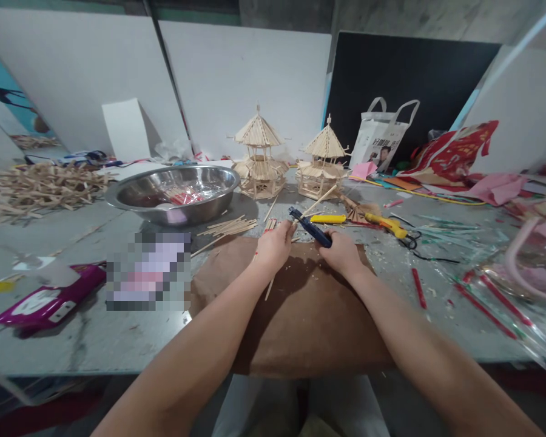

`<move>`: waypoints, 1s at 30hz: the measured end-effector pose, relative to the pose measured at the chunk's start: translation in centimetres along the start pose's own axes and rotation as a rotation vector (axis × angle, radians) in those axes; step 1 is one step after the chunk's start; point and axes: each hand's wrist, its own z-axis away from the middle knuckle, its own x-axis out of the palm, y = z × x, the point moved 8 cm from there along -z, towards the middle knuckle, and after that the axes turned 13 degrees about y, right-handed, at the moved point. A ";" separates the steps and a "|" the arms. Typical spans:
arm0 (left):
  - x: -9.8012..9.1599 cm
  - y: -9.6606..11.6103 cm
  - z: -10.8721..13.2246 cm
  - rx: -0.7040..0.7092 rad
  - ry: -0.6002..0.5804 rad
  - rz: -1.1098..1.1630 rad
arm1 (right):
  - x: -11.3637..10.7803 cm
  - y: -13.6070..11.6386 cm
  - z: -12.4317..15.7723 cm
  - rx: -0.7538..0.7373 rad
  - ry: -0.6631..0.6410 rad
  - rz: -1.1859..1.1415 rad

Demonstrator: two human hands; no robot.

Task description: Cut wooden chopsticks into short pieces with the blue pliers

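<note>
I have my left hand [275, 246] closed in a pinch on a thin, pale wooden stick [321, 200], which slants up and away to the right from the fingers. My right hand [341, 252] is wrapped around the handles of a dark blue hand cutter [317, 231], its head at the stick, just beside the left fingertips; I can't tell whether the blades are bearing on the wood. Another length of wood [270, 287] shows below my left hand, and I can't make out if it belongs to the same stick.

Under both hands lies a brown sheet [300, 328], spread at the near edge of the grey tabletop [131, 340]. Just beyond the cutter I see a yellow-handled knife [330, 219], and further right a yellow tool with a black cord [394, 226]. A loose bundle of pale wooden sticks [230, 227] lies left of my hands, near a wide, shiny steel basin [195, 213] holding clear plastic and something red.

Straight ahead stand two tiered pavilion models of pale wood [259, 173], side by side. Farther out, I have a glossy magenta object [50, 303] at left, a heap of wooden pieces [40, 188] behind it, and narrow red strips [419, 288] at right. A white bag with looped handles [380, 139] stands at the back.
</note>
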 end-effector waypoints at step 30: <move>-1.0 1.3 -0.3 0.166 0.037 0.230 | -0.1 -0.3 -0.1 -0.207 0.015 -0.171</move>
